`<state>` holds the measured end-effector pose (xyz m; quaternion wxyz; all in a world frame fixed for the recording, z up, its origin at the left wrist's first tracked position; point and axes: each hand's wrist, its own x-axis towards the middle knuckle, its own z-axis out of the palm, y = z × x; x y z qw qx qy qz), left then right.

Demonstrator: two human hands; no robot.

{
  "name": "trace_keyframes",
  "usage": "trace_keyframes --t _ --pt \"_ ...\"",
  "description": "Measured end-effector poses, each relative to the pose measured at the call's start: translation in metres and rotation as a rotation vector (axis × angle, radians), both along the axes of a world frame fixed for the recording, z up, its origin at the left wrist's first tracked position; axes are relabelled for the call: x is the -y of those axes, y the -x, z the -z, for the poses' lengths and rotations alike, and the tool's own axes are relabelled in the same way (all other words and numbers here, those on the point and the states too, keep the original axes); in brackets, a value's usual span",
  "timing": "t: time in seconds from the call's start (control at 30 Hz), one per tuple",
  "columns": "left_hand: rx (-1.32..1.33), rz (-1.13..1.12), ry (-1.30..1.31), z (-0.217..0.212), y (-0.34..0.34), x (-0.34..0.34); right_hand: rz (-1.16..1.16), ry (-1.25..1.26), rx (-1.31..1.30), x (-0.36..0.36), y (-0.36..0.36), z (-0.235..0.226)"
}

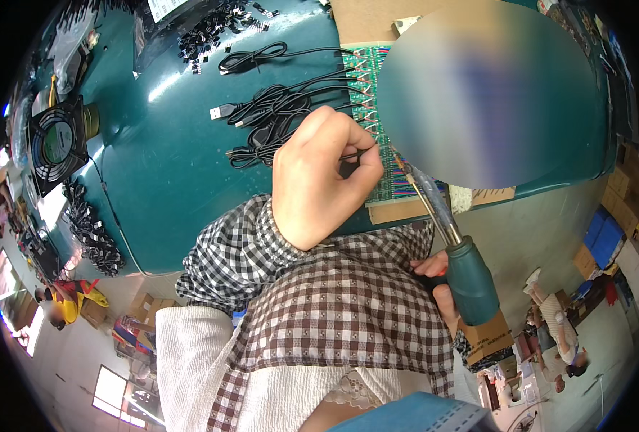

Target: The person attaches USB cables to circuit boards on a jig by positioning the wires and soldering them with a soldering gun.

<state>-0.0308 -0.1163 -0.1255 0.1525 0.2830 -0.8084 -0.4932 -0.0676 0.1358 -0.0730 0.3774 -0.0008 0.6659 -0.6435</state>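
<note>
My left hand (326, 176) is closed in a pinch at the left edge of a green circuit board panel (368, 86). A short stretch of black cable (349, 167) shows between its fingers. Several black USB cables (272, 104) lie bundled beyond that hand, with leads running to the panel's edge. In my right hand (434, 268), partly hidden, is a soldering iron (470, 281) with a dark green handle. Its metal shaft slants up and left, so the tip is close to my left fingertips at the board; whether it touches cannot be made out.
A fan (56, 144) in a black frame stands at the table's left, near a pile of black cables (92, 230). Small black connectors (211, 36) are heaped at the back. Brown cardboard (398, 210) lies under the panel. A large blurred patch hides the right side. Other people are in the background.
</note>
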Motion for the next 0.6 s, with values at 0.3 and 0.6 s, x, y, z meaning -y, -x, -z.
trace_keyframes --t 0.3,0.6 --pt "0.044 0.015 0.012 -0.002 -0.002 0.001 0.014 0.056 0.004 -0.005 -0.003 0.005" --pt "0.071 0.108 0.164 -0.030 -0.024 0.022 0.094 0.407 -0.099 -0.015 0.017 0.028"
